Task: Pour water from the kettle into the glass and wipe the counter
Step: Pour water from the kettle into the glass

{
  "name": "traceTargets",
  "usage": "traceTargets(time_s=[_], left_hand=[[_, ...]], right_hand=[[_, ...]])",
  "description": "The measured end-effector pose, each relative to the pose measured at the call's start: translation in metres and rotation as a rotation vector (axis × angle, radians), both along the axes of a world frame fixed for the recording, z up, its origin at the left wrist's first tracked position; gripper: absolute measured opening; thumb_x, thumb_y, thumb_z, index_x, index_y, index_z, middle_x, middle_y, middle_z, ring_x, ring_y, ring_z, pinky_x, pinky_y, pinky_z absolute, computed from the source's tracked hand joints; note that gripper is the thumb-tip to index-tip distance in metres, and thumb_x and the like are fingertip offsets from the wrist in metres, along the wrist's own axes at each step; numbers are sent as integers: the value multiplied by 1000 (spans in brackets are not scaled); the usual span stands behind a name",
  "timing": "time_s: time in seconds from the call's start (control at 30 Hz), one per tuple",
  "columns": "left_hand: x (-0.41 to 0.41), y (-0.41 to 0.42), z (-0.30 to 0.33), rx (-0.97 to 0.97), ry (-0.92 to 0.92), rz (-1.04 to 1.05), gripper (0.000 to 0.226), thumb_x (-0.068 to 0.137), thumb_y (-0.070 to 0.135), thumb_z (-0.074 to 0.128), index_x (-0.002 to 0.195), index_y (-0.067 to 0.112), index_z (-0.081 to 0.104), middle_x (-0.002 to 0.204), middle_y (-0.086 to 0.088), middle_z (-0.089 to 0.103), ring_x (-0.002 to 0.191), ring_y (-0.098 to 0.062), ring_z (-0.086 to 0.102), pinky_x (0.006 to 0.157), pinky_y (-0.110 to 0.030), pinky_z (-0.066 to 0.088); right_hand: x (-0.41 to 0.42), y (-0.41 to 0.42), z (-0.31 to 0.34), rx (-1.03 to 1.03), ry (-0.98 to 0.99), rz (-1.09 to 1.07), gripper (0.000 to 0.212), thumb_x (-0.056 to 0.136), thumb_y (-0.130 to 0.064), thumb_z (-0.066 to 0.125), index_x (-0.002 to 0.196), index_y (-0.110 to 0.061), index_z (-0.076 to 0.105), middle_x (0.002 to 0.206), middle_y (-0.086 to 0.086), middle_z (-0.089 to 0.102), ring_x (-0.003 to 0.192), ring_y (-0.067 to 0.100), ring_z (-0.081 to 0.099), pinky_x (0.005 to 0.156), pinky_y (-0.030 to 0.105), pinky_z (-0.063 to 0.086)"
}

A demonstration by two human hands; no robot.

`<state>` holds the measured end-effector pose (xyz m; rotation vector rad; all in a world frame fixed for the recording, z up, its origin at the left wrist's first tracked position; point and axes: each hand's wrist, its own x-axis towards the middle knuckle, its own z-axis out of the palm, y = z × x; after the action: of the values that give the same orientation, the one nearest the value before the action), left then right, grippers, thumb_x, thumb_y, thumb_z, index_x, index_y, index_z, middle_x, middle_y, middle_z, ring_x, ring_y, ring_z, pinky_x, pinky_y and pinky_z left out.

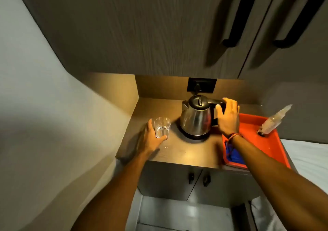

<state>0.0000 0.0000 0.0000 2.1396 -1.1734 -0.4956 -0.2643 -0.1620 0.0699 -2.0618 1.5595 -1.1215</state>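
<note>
Steel kettle [196, 120] sits upright on its black base at the back-middle of the brown tabletop [186, 151], lid shut, spout facing left, black handle to the right. Right hand [229, 117] is at the handle: fingers reach over the top of it, thumb on the near side, but the grip isn't closed round it yet, fingers spread apart w/ gaps showing. Left hand [150, 138] has its grip round the glass [162, 127], thumb on the near side & fingers round the left, glass standing on the tabletop just left of the kettle, not touching it. Glass is clear, upright, w/ some water in the bottom part. Right of the kettle, a red tray [276, 151] lies on the tabletop; a clear bottle [274, 121] stands tilted at its far end, and a blue cloth [234, 155] lies at its near left corner, partly hidden by the right forearm. Right wrist wears a thread band [233, 135]. Black wall socket [201, 85] sits behind the kettle w/ a plug in it. Cupboard doors below the tabletop are shut.
</note>
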Motion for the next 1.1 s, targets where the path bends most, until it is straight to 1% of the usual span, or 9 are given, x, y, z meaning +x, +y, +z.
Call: traceTargets(time_s=[0.17, 0.33, 0.47, 0.6, 0.73, 0.83, 0.93, 1.03, 1.1], left_hand=[[-7, -25, -11, -36, 346, 203, 109, 59, 24, 97, 149, 14, 37, 144, -10, 54, 132, -31, 54, 102, -42, 54], [-23, -45, -22, -130, 420, 322, 90, 63, 4, 93, 141, 5, 48, 135, -15, 61, 125, -29, 60, 89, -20, 53], [-31, -49, -25, -199, 416, 350, 86, 66, 1, 91, 141, 4, 48, 131, -12, 62, 111, -16, 56, 65, 1, 47], [-27, -52, -27, -234, 414, 345, 87, 61, 2, 93, 138, 5, 53, 133, -14, 64, 122, -28, 60, 91, -24, 51], [-22, -51, -22, -254, 418, 307, 82, 61, 1, 93, 134, 9, 56, 131, -12, 65, 120, -25, 60, 90, -27, 52], [-14, -47, -25, -215, 369, 282, 69, 68, 5, 89, 129, 18, 60, 130, -5, 66, 119, -21, 61, 92, -36, 58], [-5, -38, -32, -161, 223, 241, 37, 81, 34, 74, 117, 29, 70, 121, -1, 72, 116, -25, 67, 92, -47, 60], [3, -28, -33, -199, 109, 160, 66, 61, 43, 84, 123, 33, 63, 119, 7, 69, 110, -11, 64, 89, -24, 57], [2, -17, -25, -213, 123, 156, 72, 57, 40, 88, 123, 30, 60, 117, 4, 69, 105, -11, 63, 83, -21, 56]], right_hand=[[14, -32, 4, 392, -491, -51, 36, 101, -27, 51, 96, 4, 66, 89, 8, 57, 86, 20, 52, 75, 31, 36], [22, -58, -10, 499, -694, -214, 40, 83, -40, 64, 50, -19, 55, 59, -2, 46, 64, 21, 45, 55, 32, 39], [25, -66, -12, 398, -607, -203, 38, 69, -47, 61, 45, -23, 43, 59, -3, 38, 59, 21, 38, 54, 49, 37], [48, -62, 16, 222, -397, -85, 44, 76, -41, 54, 49, -10, 38, 74, 5, 25, 61, 18, 29, 53, 42, 25], [74, -55, 38, 124, -111, 6, 41, 80, -38, 57, 51, -15, 38, 54, 7, 20, 57, 17, 36, 52, 35, 23], [92, -41, 50, 17, 47, 66, 47, 87, -34, 57, 55, -1, 46, 42, 4, 25, 50, 18, 39, 52, 35, 30], [107, -24, 60, -163, 171, 182, 46, 87, -32, 54, 48, -9, 44, 43, 2, 33, 45, 21, 40, 48, 30, 30], [119, -16, 65, -239, 298, 261, 46, 86, -41, 47, 49, -14, 46, 46, 0, 38, 46, 22, 43, 50, 26, 25], [125, -9, 68, -303, 336, 303, 46, 86, -44, 46, 49, -15, 49, 47, 0, 41, 45, 22, 41, 48, 23, 19]])
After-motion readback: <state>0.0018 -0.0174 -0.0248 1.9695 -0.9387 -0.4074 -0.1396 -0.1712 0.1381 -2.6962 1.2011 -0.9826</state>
